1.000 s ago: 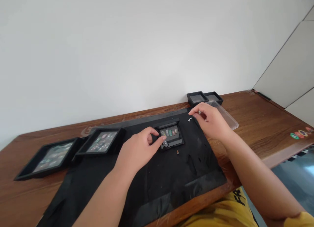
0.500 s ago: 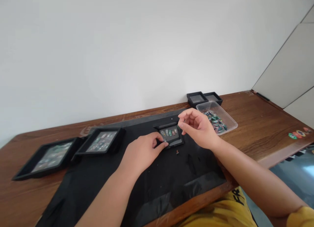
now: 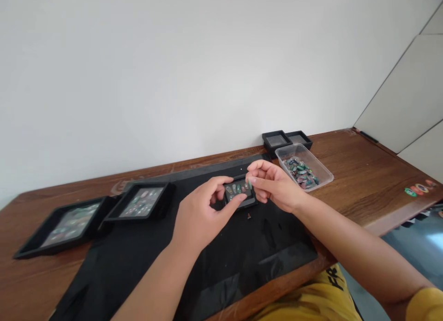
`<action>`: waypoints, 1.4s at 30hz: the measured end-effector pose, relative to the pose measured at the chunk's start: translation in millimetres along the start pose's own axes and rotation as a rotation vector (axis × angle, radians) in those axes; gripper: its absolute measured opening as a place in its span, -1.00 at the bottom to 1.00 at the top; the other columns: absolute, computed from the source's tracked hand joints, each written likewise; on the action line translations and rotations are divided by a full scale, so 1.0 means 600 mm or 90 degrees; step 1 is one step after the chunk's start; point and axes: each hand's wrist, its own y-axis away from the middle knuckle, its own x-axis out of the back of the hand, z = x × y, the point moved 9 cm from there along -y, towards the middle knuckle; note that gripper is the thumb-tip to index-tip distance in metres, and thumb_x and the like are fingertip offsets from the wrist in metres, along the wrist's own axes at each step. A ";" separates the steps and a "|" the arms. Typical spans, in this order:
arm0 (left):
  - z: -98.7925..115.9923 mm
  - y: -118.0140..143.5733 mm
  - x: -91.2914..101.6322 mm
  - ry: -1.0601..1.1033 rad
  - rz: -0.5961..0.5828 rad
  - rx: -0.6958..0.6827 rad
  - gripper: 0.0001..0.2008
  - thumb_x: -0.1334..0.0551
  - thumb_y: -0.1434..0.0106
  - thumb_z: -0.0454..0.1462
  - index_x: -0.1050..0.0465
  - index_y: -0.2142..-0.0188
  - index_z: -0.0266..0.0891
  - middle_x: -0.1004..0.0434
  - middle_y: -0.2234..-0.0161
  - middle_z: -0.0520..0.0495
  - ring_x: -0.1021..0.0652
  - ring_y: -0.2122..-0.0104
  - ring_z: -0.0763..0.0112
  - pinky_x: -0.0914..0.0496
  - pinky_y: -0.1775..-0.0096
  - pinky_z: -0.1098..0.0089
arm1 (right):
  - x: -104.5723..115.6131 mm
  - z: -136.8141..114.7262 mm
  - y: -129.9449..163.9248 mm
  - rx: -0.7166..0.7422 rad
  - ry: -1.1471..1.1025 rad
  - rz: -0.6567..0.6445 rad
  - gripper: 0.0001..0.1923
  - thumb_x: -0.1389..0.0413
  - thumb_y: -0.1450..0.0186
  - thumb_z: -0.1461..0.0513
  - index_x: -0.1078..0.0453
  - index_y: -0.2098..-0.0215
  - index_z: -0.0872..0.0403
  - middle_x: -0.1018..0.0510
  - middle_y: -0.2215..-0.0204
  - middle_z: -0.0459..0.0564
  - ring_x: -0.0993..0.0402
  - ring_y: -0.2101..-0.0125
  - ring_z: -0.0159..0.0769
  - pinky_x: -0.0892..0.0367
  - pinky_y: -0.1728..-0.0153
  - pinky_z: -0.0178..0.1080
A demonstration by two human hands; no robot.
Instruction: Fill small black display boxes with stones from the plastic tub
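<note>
right hand (image 3: 277, 188): fingers curled, thumb and forefinger pressed on a tiny greenish oval nail tip (image 3: 249, 184), held at the far right corner of the small case.
left hand (image 3: 200, 215): loosely curled, thumb and forefinger apart around the case's near left corner; whether they actually touch it i cannot tell.
key relation: the small black rectangular display case with a clear face (image 3: 239, 194) lies between the two hands, just beyond the left fingertips and just left of the right ones; its long side runs left to right along the mat. the right hand is the nearer, its pinch right over the case's right end.
case look: a row of small oval tips in grey, green and reddish tones lies inside; finer detail is too small to read.
mat: black cloth work mat (image 3: 242, 256) carries the case, near the mat's far edge, about midway along it.
tub: clear plastic rectangular tub of mixed coloured tips (image 3: 304, 167) stands off the mat's far right corner, near the right hand.
trays: two larger black display trays (image 3: 100, 215) sit at the mat's left edge, well apart from both hands.
empties: two small black square boxes (image 3: 286, 138) stand at the tabletop's far edge behind the tub.
surface: brown wooden tabletop (image 3: 363, 173).
</note>
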 end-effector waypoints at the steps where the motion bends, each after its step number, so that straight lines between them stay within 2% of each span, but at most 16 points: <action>1: 0.011 0.003 0.006 0.027 0.035 -0.044 -0.64 -0.28 -0.24 0.03 -0.55 0.11 -0.12 -0.47 0.45 0.08 -0.49 0.44 0.38 -0.42 0.29 0.35 | -0.002 0.003 0.001 -0.015 -0.012 -0.006 -0.56 -0.47 -0.09 0.10 -0.38 0.22 0.02 -0.45 0.47 -0.29 -0.14 0.69 -0.63 -0.14 0.68 -0.45; 4: 0.037 0.014 0.017 0.060 0.097 -0.148 -0.69 -0.31 -0.29 -0.03 -0.54 0.07 -0.12 -0.57 0.35 0.00 -0.55 0.34 0.33 -0.50 0.17 0.29 | -0.009 0.018 0.003 -0.073 -0.034 -0.031 -0.52 -0.49 -0.06 0.12 -0.38 0.20 0.03 -0.48 0.48 -0.30 -0.08 0.70 -0.65 -0.05 0.70 -0.46; 8: 0.059 0.023 0.024 0.052 0.141 -0.227 -0.81 -0.33 -0.32 -0.09 -0.58 0.16 -0.12 -0.62 0.26 -0.06 -0.60 0.29 0.31 -0.56 0.20 0.29 | -0.021 0.036 0.006 -0.124 -0.021 -0.080 -0.50 -0.49 -0.07 0.10 -0.36 0.17 0.03 -0.52 0.47 -0.28 -0.12 0.70 -0.64 -0.05 0.69 -0.45; 11: 0.073 0.029 0.027 0.033 0.158 -0.276 -0.87 -0.34 -0.33 -0.15 -0.60 0.19 -0.10 -0.63 0.28 -0.03 -0.62 0.31 0.34 -0.57 0.21 0.31 | -0.026 0.040 0.007 -0.129 -0.017 -0.107 -0.52 -0.47 -0.10 0.10 -0.33 0.18 0.02 -0.51 0.49 -0.29 -0.16 0.69 -0.62 -0.08 0.67 -0.45; 17: 0.091 0.034 0.032 0.035 0.175 -0.340 -0.96 -0.33 -0.33 -0.27 -0.59 0.23 -0.14 -0.65 0.34 -0.01 -0.62 0.36 0.38 -0.54 0.24 0.35 | -0.023 0.046 0.006 -0.135 0.000 -0.101 -0.53 -0.46 -0.09 0.12 -0.34 0.18 0.02 -0.54 0.47 -0.27 -0.27 0.67 -0.58 -0.22 0.64 -0.43; 21: 0.086 0.030 0.036 0.037 0.175 -0.329 -0.94 -0.32 -0.33 -0.29 -0.61 0.23 -0.15 -0.63 0.39 0.01 -0.60 0.39 0.39 -0.52 0.25 0.36 | -0.010 0.047 0.004 -0.139 0.037 -0.047 -0.59 -0.40 -0.12 0.11 -0.39 0.16 0.04 -0.54 0.48 -0.24 -0.32 0.65 -0.54 -0.26 0.63 -0.41; 27: 0.075 0.023 0.037 0.008 0.158 -0.310 -0.88 -0.29 -0.34 -0.28 -0.64 0.22 -0.16 -0.39 0.60 0.14 -0.43 0.59 0.53 -0.39 0.45 0.47 | 0.020 0.005 -0.001 -0.004 0.109 0.075 -0.72 -0.32 -0.19 0.09 -0.40 0.25 0.04 -0.51 0.48 -0.22 -0.22 0.65 -0.56 -0.16 0.62 -0.41; 30: 0.078 0.027 0.040 -0.011 0.179 -0.331 -0.89 -0.30 -0.34 -0.30 -0.64 0.20 -0.17 -0.32 0.62 0.18 -0.37 0.62 0.57 -0.35 0.48 0.50 | 0.024 -0.002 -0.001 -0.013 0.135 0.088 -0.71 -0.31 -0.20 0.05 -0.40 0.29 0.05 -0.49 0.50 -0.22 -0.19 0.67 -0.55 -0.10 0.65 -0.41; 35: 0.083 0.037 0.049 -0.010 0.236 -0.392 -0.80 -0.33 -0.32 -0.39 -0.59 0.08 -0.15 -0.23 0.62 0.23 -0.29 0.62 0.59 -0.31 0.49 0.53 | 0.001 0.017 0.004 -0.114 0.157 -0.006 -0.59 -0.31 -0.19 -0.06 -0.49 0.29 0.11 -0.46 0.52 -0.20 -0.10 0.68 -0.59 0.09 0.69 -0.41; 42: 0.087 0.040 0.046 -0.008 0.230 -0.414 -0.80 -0.32 -0.32 -0.40 -0.58 0.08 -0.17 -0.24 0.63 0.24 -0.30 0.63 0.60 -0.31 0.49 0.53 | -0.031 0.031 0.010 -0.121 0.138 -0.131 -0.60 -0.37 -0.14 -0.04 -0.51 0.34 0.12 -0.53 0.53 -0.17 -0.15 0.66 -0.58 0.02 0.66 -0.40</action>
